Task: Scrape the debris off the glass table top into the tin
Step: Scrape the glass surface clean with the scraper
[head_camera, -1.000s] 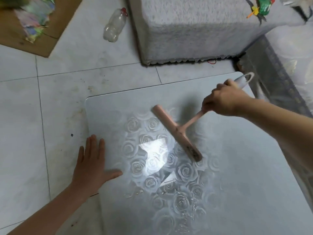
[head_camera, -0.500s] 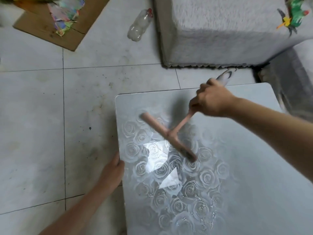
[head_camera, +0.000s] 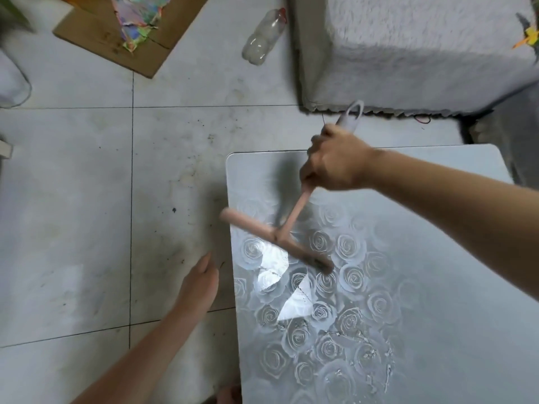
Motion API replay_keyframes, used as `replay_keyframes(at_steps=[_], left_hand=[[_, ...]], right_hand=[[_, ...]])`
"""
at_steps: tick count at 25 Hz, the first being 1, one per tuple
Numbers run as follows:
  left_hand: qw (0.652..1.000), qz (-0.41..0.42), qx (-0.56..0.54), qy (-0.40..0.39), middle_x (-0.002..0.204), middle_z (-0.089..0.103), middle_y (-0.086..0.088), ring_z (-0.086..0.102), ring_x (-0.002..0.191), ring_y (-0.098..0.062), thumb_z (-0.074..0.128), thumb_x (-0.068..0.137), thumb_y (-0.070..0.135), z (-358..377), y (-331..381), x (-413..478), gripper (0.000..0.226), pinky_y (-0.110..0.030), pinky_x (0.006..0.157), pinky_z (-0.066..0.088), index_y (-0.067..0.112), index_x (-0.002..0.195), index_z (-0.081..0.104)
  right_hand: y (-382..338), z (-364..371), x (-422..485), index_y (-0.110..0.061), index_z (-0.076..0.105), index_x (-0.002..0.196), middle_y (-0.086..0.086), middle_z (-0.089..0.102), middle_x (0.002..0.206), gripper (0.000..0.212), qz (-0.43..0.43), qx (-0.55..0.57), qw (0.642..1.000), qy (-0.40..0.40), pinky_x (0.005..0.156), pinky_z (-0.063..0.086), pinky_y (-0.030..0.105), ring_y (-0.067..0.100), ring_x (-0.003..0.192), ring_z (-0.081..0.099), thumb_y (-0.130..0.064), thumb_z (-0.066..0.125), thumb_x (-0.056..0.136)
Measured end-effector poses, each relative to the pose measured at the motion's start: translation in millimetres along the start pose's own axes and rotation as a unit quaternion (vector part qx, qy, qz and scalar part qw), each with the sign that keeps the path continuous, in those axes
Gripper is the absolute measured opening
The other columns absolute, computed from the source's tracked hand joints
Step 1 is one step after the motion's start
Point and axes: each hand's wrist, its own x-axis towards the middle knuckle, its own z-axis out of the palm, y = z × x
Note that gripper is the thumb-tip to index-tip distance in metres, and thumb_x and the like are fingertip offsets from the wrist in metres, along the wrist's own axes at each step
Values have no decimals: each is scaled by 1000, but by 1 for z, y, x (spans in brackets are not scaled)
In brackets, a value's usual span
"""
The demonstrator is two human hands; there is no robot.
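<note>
The glass table top (head_camera: 437,301), frosted with a rose pattern, fills the lower right. My right hand (head_camera: 335,161) grips the handle of a pink T-shaped scraper (head_camera: 277,239). Its blade lies slanted over the table's left part, with its left end just past the table edge. My left hand (head_camera: 199,284) hangs beside the table's left edge above the floor, fingers straight and holding nothing. Small wet bits of debris (head_camera: 376,360) lie on the glass near the bottom. No tin is in view.
A grey fabric-covered block (head_camera: 408,48) stands beyond the table. An empty plastic bottle (head_camera: 262,39) lies on the tiled floor (head_camera: 73,199), which is stained beside the table. Cardboard with colourful scraps (head_camera: 131,33) is at the top left.
The view has swung left. My left hand came off the glass and now hangs beside the table's left edge. The scraper has slid left, so its blade end reaches past the edge.
</note>
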Motion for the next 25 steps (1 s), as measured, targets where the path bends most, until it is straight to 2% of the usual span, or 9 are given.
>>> replay_keyframes(at_steps=[2, 5, 8, 10, 14, 16, 18, 21, 25], left_hand=[[1000, 7, 16, 13, 111, 60, 1, 60, 94, -18, 37, 98, 18, -6, 0, -5, 34, -37, 89, 43, 34, 122, 55], [999, 9, 43, 14, 142, 48, -9, 55, 113, -30, 36, 97, 15, -13, -4, -10, 48, -39, 94, 46, 25, 143, 40], [996, 43, 72, -2, 148, 41, -2, 56, 94, -10, 35, 95, 11, -11, -4, -28, 53, -25, 74, 44, 23, 146, 35], [989, 82, 126, -10, 150, 38, -3, 56, 110, -13, 36, 95, 10, -7, -6, -42, 53, -24, 77, 46, 21, 147, 34], [932, 206, 297, -39, 156, 26, -4, 26, 142, -20, 40, 91, 4, 5, -20, -70, 60, -33, 114, 29, 14, 149, 29], [901, 222, 369, -45, 157, 20, -7, 23, 142, -23, 41, 91, 6, 15, -29, -82, 61, -35, 113, 29, 12, 150, 24], [894, 211, 394, -34, 148, 31, -15, 36, 131, -31, 42, 88, 5, 25, -39, -91, 58, -42, 105, 37, 5, 144, 29], [924, 155, 348, -12, 125, 47, -19, 50, 109, -36, 44, 85, 2, 35, -51, -100, 48, -43, 89, 46, 3, 132, 34], [928, 77, 364, 3, 147, 32, -23, 38, 130, -38, 48, 93, 10, 41, -64, -97, 70, -40, 101, 35, 3, 150, 8]], right_hand=[[-36, 4, -9, -34, 62, 110, -6, 62, 99, 30, -59, 25, 998, -13, 91, 25, 34, 19, 104, 48, -45, 37, 97], [-46, 4, -31, -30, 67, 98, -3, 59, 82, 27, -92, 64, 991, 68, 87, 30, 36, 23, 91, 51, -45, 45, 95], [-11, 25, -81, -25, 73, 82, 4, 60, 65, 8, 6, 121, 985, 120, 77, 36, 40, 30, 76, 58, -32, 70, 83], [7, 54, -138, -23, 74, 75, 6, 59, 58, 7, 99, 124, 981, 113, 70, 38, 39, 32, 66, 61, -29, 74, 78], [-36, 125, -287, -25, 74, 66, 2, 55, 49, 67, 257, 165, 952, 25, 56, 41, 35, 30, 51, 60, -63, 25, 90], [-83, 158, -359, -28, 74, 65, 0, 54, 48, 79, 335, 245, 910, -13, 53, 42, 33, 29, 50, 60, -72, 13, 89], [-126, 179, -399, -28, 74, 67, -3, 56, 49, 81, 402, 300, 864, -43, 53, 43, 33, 29, 52, 62, -76, 12, 86], [-170, 187, -367, -25, 75, 73, 0, 60, 54, 67, 412, 322, 852, 4, 59, 44, 39, 31, 58, 64, -69, 26, 87], [-186, 176, -322, -26, 76, 83, 3, 63, 63, 9, 352, 336, 871, 74, 72, 38, 41, 32, 71, 63, -34, 72, 82]])
